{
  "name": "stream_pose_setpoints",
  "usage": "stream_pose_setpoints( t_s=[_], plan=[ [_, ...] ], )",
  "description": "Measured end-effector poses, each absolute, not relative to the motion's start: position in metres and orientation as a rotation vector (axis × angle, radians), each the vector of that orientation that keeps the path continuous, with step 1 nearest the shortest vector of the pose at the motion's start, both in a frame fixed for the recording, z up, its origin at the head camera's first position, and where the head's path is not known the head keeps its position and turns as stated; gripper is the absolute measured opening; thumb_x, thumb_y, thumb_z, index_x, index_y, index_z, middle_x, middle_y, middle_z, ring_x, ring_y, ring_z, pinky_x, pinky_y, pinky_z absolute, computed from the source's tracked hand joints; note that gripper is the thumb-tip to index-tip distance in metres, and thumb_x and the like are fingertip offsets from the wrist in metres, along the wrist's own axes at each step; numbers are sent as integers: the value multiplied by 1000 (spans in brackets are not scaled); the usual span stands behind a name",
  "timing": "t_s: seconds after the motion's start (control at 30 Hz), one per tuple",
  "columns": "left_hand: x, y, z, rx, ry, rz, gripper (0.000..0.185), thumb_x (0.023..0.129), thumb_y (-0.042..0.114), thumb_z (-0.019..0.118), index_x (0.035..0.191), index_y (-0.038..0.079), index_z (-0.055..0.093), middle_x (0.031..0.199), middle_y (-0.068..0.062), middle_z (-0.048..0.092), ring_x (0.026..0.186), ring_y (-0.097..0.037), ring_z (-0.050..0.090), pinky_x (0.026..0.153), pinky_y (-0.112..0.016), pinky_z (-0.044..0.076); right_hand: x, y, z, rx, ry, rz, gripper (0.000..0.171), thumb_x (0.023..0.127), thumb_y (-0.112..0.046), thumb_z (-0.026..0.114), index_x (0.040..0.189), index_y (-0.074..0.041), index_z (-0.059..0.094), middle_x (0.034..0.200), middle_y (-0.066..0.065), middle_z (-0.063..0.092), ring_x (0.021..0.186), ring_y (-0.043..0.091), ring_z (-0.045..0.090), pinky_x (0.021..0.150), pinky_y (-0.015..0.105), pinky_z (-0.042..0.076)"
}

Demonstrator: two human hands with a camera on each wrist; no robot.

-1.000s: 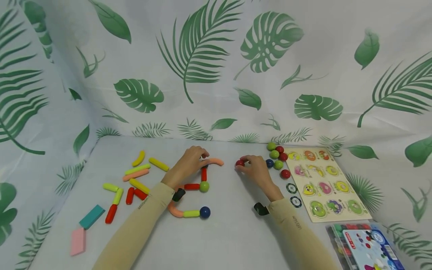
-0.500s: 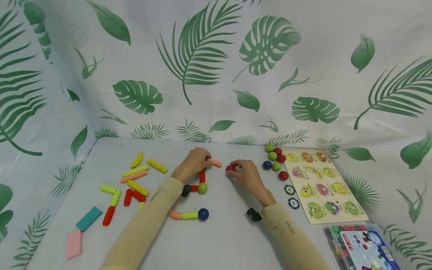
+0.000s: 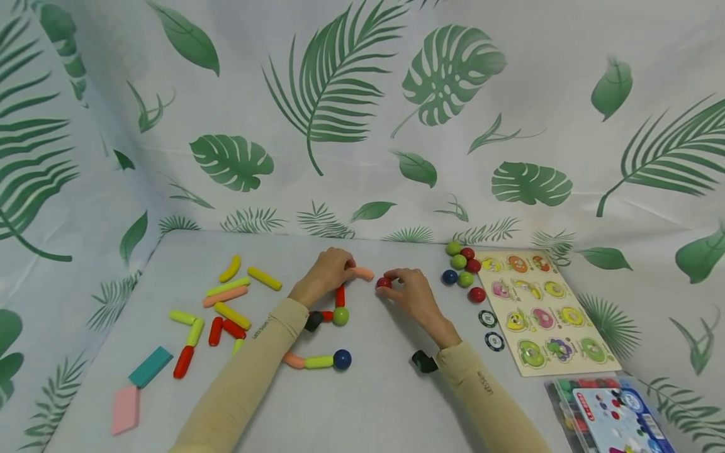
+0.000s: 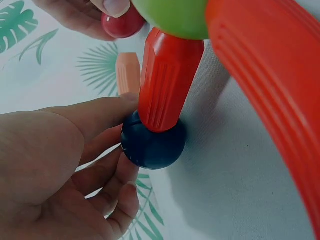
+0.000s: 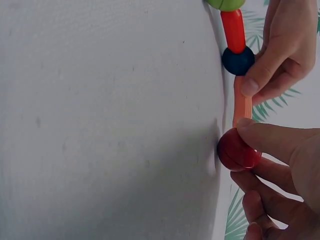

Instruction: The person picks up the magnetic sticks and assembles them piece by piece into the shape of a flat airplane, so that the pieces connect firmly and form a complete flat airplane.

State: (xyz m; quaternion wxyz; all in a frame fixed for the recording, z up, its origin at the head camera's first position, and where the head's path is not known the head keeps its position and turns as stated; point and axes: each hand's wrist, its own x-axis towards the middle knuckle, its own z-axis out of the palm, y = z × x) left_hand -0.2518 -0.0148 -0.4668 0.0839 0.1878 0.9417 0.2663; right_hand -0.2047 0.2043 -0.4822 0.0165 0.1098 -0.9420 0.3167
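My left hand (image 3: 327,272) pinches a salmon-coloured curved rod (image 3: 362,274) close to the dark blue ball (image 4: 154,142) at its other end. From that ball a red rod (image 3: 340,296) runs to a lime-green ball (image 3: 340,316), where another red rod (image 3: 326,316) joins. My right hand (image 3: 415,294) holds a red ball (image 5: 239,150) between thumb and fingers, right by the salmon rod's free end; a small gap shows in the left wrist view. Nearer me, a blue ball (image 3: 342,359) ends a lime rod (image 3: 319,362) joined to a salmon curve (image 3: 294,360), partly behind my left sleeve.
Loose yellow (image 3: 264,278), red (image 3: 215,331) and other rods lie left, with teal (image 3: 151,367) and pink blocks (image 3: 126,409). Several balls (image 3: 465,279), two chips (image 3: 488,318), a fruit puzzle board (image 3: 546,314) and a clear box (image 3: 612,412) are on the right.
My right hand has carried the red ball leftward, away from the ball cluster, to the salmon rod's end. The left hand has shifted slightly right; over the last half second little moved.
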Motion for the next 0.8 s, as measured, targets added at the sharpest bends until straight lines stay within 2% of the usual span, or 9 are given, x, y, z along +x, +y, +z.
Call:
stream_pose_setpoints(
  t_s=[0.33, 0.47, 0.8],
  plan=[
    [-250, -16, -466, 580, 2800, 822, 23, 97, 21, 70, 114, 5, 73, 105, -8, 71, 97, -24, 58, 93, -41, 49, -207, 195, -485, 359, -2909, 1010, 34, 85, -24, 84, 111, -5, 76, 105, 9, 75, 99, 29, 62, 88, 43, 50],
    [-251, -16, -466, 623, 2814, 817, 23, 96, 21, 71, 111, 4, 74, 106, -8, 73, 101, -25, 61, 97, -43, 48, -206, 194, -485, 347, -2907, 1022, 33, 85, -24, 84, 111, -5, 76, 105, 9, 75, 99, 29, 61, 87, 42, 50],
    [-253, -25, -464, 580, 2812, 846, 27, 97, 23, 70, 117, 4, 73, 107, -9, 73, 96, -22, 62, 90, -36, 53, -206, 192, -484, 346, -2919, 1021, 35, 85, -24, 84, 112, -4, 75, 107, 10, 75, 100, 29, 60, 86, 42, 49]
  ],
)
